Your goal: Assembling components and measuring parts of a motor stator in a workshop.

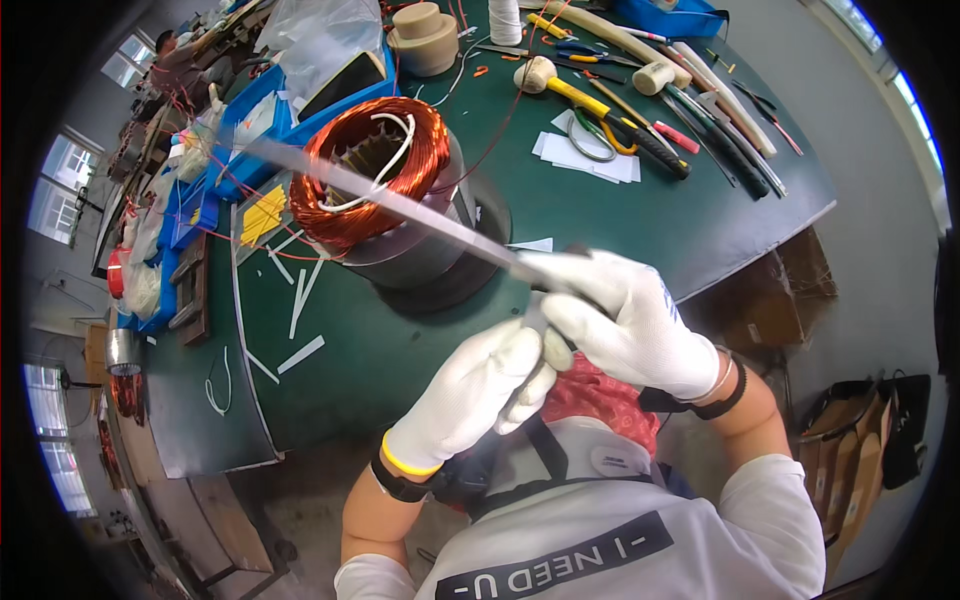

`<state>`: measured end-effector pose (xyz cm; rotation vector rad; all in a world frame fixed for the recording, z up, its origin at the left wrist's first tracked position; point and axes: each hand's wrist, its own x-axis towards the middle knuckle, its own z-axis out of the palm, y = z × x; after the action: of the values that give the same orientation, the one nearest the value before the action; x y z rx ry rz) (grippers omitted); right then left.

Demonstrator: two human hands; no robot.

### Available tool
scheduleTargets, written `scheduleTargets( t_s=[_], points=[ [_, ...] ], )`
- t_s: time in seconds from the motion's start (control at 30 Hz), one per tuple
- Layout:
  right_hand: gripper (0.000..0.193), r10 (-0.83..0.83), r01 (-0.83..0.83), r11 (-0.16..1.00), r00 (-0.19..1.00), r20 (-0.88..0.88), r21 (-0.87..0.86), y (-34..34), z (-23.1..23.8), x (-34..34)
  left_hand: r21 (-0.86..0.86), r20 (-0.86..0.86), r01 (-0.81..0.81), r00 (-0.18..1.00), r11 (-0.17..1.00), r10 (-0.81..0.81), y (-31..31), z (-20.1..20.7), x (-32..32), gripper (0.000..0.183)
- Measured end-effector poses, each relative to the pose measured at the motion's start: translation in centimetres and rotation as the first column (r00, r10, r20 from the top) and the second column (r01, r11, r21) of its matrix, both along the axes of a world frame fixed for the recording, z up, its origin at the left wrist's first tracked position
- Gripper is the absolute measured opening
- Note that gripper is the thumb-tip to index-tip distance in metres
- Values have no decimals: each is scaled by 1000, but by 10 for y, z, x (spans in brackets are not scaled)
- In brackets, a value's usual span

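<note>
A long, flat, pale grey strip (430,215) slants from my hands to the upper left, across the front of the copper winding; motion blurs its far end. My right hand (635,320) pinches the near end between thumb and fingers. Just below, my left hand (475,385) is closed on a short grey end between the two hands, apparently part of the same strip; the fingers partly hide it. Both hands wear white gloves. Behind the strip stands a motor stator (410,260) with a thick ring of copper wire (435,130) on top, a white sleeve looped over it.
The green table (560,235) bears cut white strips (300,355) and yellow paper pieces (263,215) at left. Blue bins (240,165) line the far left. Mallets (600,105), scissors (610,140) and white paper (590,160) lie at far right. A person (180,65) sits in the background.
</note>
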<state>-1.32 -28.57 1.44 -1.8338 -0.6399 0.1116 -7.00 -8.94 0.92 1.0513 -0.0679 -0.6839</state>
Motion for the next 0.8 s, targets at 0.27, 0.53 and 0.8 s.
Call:
scheduleTargets(
  t_s=[0.27,0.53,0.8],
  points=[
    [15,254,-204,967,832,-493,153,4,2,-3,219,39,86,995,972,-97,17,8,-1,31],
    [14,171,152,830,846,-505,536,38,17,20,319,774,-870,11,375,-633,66,29,14,39],
    [19,-6,255,821,899,-438,511,83,-6,28,136,575,-943,-176,305,-799,96,51,46,24]
  ],
)
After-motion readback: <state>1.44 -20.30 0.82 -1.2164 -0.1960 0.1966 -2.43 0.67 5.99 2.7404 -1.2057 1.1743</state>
